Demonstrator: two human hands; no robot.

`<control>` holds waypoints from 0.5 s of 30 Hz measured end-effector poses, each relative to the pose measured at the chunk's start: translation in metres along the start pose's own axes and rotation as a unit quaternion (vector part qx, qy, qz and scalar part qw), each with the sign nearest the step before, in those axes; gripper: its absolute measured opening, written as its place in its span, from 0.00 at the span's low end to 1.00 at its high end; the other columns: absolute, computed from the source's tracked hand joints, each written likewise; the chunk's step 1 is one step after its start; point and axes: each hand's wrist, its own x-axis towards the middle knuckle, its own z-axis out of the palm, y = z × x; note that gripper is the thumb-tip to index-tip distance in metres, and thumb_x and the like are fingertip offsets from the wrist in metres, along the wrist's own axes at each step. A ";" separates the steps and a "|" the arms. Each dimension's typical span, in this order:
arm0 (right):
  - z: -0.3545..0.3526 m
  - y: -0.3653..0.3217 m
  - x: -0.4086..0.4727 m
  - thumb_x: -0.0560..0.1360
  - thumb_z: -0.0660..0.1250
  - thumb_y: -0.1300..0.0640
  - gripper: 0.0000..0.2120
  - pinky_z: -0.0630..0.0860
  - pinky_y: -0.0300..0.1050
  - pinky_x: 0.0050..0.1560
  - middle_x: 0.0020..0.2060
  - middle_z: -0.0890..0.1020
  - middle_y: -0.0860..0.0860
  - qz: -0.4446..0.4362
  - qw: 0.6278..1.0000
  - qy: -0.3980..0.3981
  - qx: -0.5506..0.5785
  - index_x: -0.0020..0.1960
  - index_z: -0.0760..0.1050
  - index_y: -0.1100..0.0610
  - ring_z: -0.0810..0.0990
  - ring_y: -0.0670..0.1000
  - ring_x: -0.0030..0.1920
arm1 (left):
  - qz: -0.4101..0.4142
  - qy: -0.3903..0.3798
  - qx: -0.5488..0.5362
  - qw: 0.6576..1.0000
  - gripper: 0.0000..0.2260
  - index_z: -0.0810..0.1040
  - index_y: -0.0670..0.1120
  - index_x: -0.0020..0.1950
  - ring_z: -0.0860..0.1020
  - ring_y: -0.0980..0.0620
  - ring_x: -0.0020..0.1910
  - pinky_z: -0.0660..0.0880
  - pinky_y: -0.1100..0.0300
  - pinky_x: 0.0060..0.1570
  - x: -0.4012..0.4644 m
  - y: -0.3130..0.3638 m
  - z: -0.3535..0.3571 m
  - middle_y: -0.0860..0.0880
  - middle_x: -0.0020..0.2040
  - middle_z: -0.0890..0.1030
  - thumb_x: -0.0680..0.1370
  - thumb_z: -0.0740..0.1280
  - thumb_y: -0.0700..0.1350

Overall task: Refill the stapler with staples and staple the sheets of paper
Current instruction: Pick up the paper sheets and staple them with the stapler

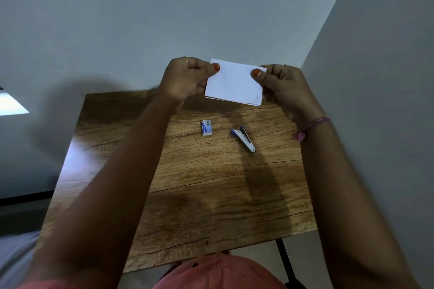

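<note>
A small stack of white paper sheets point(234, 82) is held up above the far edge of the wooden table point(187, 183). My left hand point(187, 77) pinches its left edge, thumb on the front. My right hand point(279, 84) pinches its right edge the same way. Below them a small blue and silver stapler point(244, 139) lies on the table, its top arm lifted slightly open. A small white and blue staple box point(207, 127) lies to the left of the stapler, lid closed.
The table stands in a corner, with grey walls behind it and to its right. A black table leg point(285, 260) shows at the near right. A lit pale surface point(10, 103) sits at the far left edge of view.
</note>
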 end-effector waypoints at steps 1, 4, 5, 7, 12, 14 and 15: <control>0.000 0.002 0.000 0.76 0.68 0.60 0.10 0.79 0.42 0.36 0.43 0.84 0.58 0.010 1.000 -0.001 0.008 0.54 0.79 0.64 0.83 0.51 0.40 | -0.002 0.006 0.011 1.000 0.11 0.79 0.38 0.51 0.84 0.51 0.44 0.82 0.55 0.47 0.000 -0.001 0.000 0.46 0.46 0.84 0.75 0.71 0.45; 0.002 0.010 0.002 0.75 0.69 0.60 0.11 0.78 0.39 0.32 0.42 0.84 0.58 0.024 0.999 0.000 0.029 0.55 0.80 0.64 0.82 0.50 0.37 | 0.000 0.020 0.054 0.998 0.10 0.80 0.39 0.49 0.84 0.48 0.45 0.81 0.51 0.49 0.001 -0.004 0.000 0.44 0.47 0.84 0.75 0.71 0.46; 0.002 0.012 0.003 0.75 0.69 0.60 0.11 0.78 0.39 0.32 0.42 0.84 0.58 0.025 0.999 0.001 0.034 0.54 0.80 0.64 0.82 0.50 0.37 | 0.001 0.023 0.070 0.997 0.11 0.81 0.40 0.50 0.84 0.47 0.46 0.81 0.51 0.49 0.002 -0.004 0.000 0.44 0.47 0.84 0.75 0.70 0.46; 0.001 0.013 0.003 0.74 0.69 0.61 0.10 0.79 0.40 0.33 0.41 0.85 0.57 0.032 0.999 -0.001 0.042 0.53 0.80 0.64 0.82 0.51 0.37 | 0.001 0.028 0.089 0.996 0.11 0.81 0.40 0.50 0.83 0.45 0.46 0.81 0.51 0.49 0.003 -0.005 0.001 0.43 0.46 0.84 0.75 0.71 0.47; -0.007 0.011 0.006 0.74 0.69 0.62 0.10 0.81 0.41 0.38 0.42 0.86 0.54 0.053 0.997 -0.028 0.053 0.54 0.79 0.63 0.84 0.49 0.41 | 0.002 0.021 0.062 0.998 0.13 0.81 0.38 0.52 0.82 0.55 0.37 0.80 0.61 0.39 0.002 -0.003 0.004 0.45 0.44 0.84 0.73 0.72 0.45; -0.010 0.010 0.006 0.74 0.69 0.61 0.11 0.82 0.44 0.44 0.45 0.85 0.55 0.051 0.997 -0.045 0.027 0.55 0.79 0.63 0.84 0.51 0.44 | 0.005 0.020 0.060 0.998 0.13 0.81 0.38 0.53 0.82 0.57 0.35 0.79 0.61 0.38 0.002 -0.002 0.004 0.48 0.42 0.83 0.73 0.72 0.45; -0.010 0.009 0.006 0.74 0.69 0.62 0.11 0.82 0.46 0.47 0.46 0.85 0.55 0.047 0.997 -0.052 0.016 0.56 0.79 0.63 0.84 0.51 0.45 | 0.007 0.018 0.059 0.998 0.14 0.81 0.38 0.53 0.82 0.57 0.36 0.80 0.61 0.39 0.002 -0.002 0.003 0.48 0.42 0.83 0.73 0.73 0.45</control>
